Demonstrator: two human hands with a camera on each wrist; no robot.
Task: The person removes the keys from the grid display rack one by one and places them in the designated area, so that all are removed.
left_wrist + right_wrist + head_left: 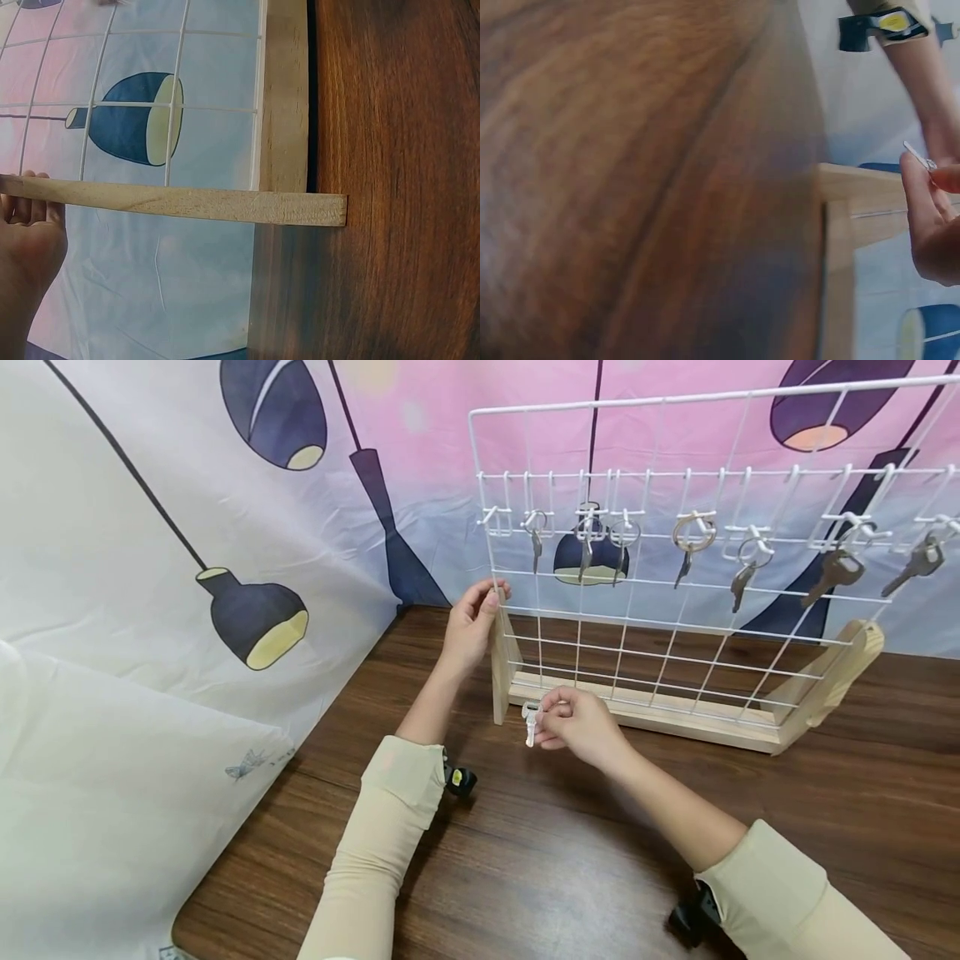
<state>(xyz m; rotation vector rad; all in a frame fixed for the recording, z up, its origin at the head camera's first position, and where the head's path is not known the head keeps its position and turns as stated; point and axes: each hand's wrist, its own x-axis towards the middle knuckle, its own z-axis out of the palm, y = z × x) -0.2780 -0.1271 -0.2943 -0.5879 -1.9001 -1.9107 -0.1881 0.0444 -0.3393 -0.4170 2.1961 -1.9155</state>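
A white wire grid rack (675,398) stands on the table in a wooden stand. My left hand (470,627) grips the top of the stand's left wooden post (499,672), fingers reaching round behind it. The left wrist view shows the same post (172,202) crossing in front of the hand (30,240). Between thumb and fingers, my right hand (588,727) pinches a small silver key (531,725), held low before the stand's left end with its blade downward. The key (917,154) also pokes out past the fingertips in the right wrist view.
Several keys on rings, such as a key on a brass-coloured ring (694,532), hang from white hooks along the rack. The leftmost hook (495,518) carries no key. Behind the dark wood table (510,877) hangs a printed cloth (135,677), which also covers the left side.
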